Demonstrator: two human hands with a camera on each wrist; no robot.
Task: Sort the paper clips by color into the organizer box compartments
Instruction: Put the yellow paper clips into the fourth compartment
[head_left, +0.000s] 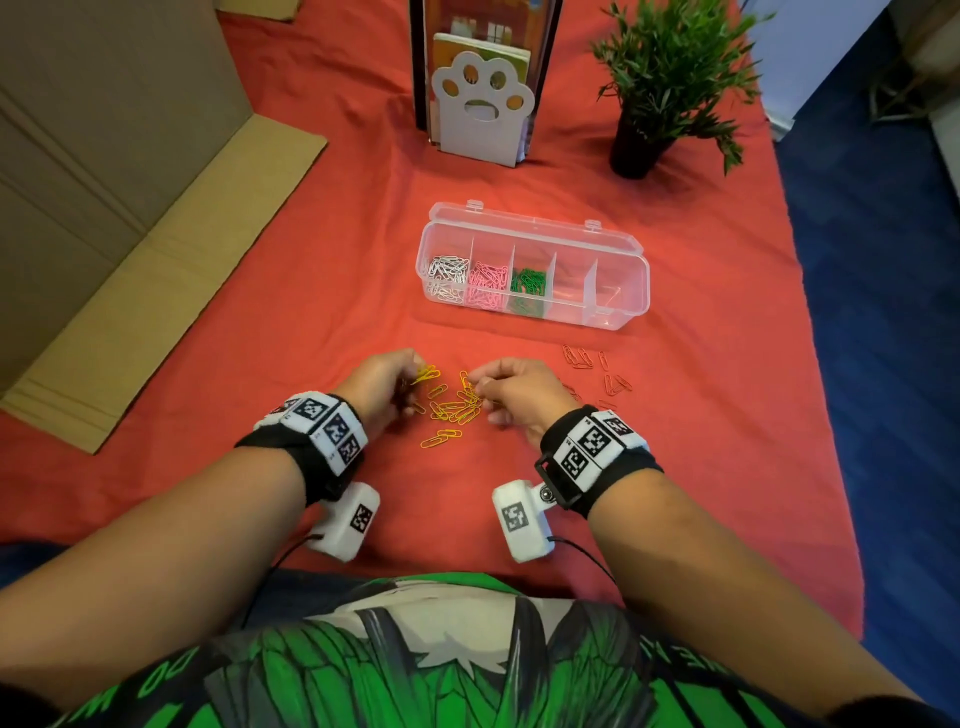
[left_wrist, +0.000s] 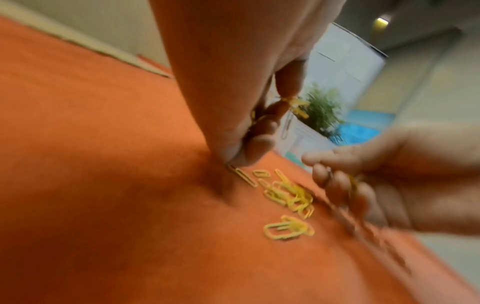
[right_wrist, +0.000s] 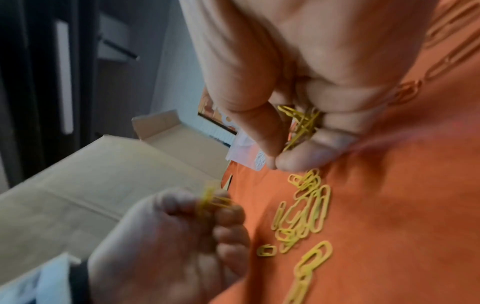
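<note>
Lying between left hand (head_left: 387, 382) and right hand (head_left: 514, 395): yellow clips (head_left: 452, 408).

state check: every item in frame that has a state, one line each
organizer box: lid open, three compartments filled, two empty
white clips: sorted, leftmost compartment
pink clips: sorted, second compartment
green clips: sorted, third compartment
yellow clips: unsorted, loose on cloth
orange clips: unsorted, scattered right of the yellow ones
left hand: pinches yellow clips
right hand: grips yellow clips
</note>
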